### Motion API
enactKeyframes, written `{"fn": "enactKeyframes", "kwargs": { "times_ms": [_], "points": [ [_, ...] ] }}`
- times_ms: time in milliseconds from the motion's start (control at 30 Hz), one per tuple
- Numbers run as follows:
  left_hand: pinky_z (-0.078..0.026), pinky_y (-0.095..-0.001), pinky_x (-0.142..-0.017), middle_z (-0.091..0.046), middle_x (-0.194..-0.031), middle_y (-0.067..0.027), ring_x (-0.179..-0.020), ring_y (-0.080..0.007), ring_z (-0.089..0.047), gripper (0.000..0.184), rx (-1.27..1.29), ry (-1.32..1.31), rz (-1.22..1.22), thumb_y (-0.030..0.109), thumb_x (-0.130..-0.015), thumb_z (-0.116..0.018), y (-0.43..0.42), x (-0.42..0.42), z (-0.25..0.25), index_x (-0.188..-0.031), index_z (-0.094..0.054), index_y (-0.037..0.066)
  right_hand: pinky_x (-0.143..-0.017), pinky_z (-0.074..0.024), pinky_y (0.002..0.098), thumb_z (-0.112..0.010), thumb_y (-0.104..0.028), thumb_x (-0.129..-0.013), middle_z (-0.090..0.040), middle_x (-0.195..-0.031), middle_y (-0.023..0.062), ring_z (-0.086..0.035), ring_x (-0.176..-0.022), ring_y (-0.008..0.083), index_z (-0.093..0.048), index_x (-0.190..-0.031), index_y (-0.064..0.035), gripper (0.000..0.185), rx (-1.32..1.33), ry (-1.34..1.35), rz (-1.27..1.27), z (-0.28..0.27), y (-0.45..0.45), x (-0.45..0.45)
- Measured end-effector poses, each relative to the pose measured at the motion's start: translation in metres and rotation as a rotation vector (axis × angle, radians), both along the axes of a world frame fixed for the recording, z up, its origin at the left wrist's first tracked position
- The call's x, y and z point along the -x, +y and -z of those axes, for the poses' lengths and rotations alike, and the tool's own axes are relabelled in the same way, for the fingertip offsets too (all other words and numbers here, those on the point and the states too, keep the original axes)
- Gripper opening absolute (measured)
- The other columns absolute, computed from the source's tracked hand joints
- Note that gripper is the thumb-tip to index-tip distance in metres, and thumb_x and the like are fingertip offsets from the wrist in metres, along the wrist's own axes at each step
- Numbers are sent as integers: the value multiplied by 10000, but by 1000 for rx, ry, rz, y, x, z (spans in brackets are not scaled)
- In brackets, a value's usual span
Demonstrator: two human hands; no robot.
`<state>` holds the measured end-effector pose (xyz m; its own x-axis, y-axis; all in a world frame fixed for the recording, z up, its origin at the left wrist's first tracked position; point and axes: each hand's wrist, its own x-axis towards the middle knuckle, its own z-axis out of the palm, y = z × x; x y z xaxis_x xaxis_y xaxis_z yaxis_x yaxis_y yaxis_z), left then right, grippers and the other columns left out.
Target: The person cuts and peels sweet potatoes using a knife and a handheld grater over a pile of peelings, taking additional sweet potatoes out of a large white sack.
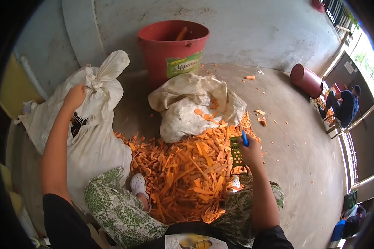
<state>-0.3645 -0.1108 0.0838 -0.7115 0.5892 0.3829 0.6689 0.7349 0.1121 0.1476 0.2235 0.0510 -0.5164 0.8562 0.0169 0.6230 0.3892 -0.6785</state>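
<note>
From my remote view, the knotted white sack (102, 145) leans left of the orange peelings (191, 170); my left hand (75, 96), arm raised, grips it beside the knot. My right hand (251, 150), forearm angled forward, clasps a blue-handled tool (245, 139).

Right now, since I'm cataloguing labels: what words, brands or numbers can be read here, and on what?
"Approv…" on the green label of the red bucket; ending unclear.
Print above that word: too small to read.
White paper on the dark panel: too blurred.
</note>
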Motion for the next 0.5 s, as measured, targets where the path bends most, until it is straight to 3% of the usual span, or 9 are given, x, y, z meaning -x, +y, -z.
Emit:
{"fn": "enactKeyframes", "kwargs": {
  "times_ms": [33, 100, 167, 233, 367, 500],
  "points": [
    [-430, -440, -708, -570, -859, -260, -807, -389, -558, 228, 168, -53, -93, 153, -766, -453, -42, 45, 41, -850, -560, -29, -534, -399, 365, -536, -245, -831, -518, -590, 155, -502, -527, 255, -552, -838, -17, 228, -31, -11, -9, 1, 0, -1],
    [-436, -431, -708, -576, -867, -254, -795, -383, -565, 244, 241, -280, -214, 159, -766, -439, -97, 46, 78, -851, -581, -21, -533, -397, 368, -533, -247, -831, -514, -585, 156, -501, -526, 258, -547, -832, -18, 230, -43, -24, -24, 13, 7, -5],
    [-447, -411, -693, -603, -853, -214, -768, -368, -578, 256, 150, -295, -289, 179, -772, -462, -162, 70, 144, -874, -596, -14, -535, -394, 380, -530, -252, -830, -509, -579, 166, -501, -531, 283, -529, -807, -15, 238, -51, -49, -44, 20, 10, -4],
    [-447, -406, -707, -607, -862, -197, -800, -355, -576, 268, 76, -475, -373, 214, -796, -472, -177, 30, 152, -873, -598, -8, -538, -394, 387, -531, -254, -829, -511, -582, 172, -502, -536, 299, -524, -799, -12, 244, -61, -82, -57, 23, 8, -1],
    [-437, -409, -748, -610, -846, -182, -823, -336, -573, 269, 204, -359, -346, 233, -820, -475, -174, 5, 183, -847, -596, -5, -551, -398, 404, -548, -239, -818, -522, -600, 193, -508, -566, 351, -523, -796, -6, 236, -93, -126, -72, 29, 4, 8],
    [-429, -413, -769, -608, -844, -178, -840, -346, -562, 247, 237, -348, -407, 212, -806, -482, -149, -5, 164, -830, -596, -7, -560, -405, 409, -562, -213, -805, -529, -616, 197, -523, -589, 360, -542, -820, -11, 203, -116, -176, -102, 37, -3, 26]
  ]
}}
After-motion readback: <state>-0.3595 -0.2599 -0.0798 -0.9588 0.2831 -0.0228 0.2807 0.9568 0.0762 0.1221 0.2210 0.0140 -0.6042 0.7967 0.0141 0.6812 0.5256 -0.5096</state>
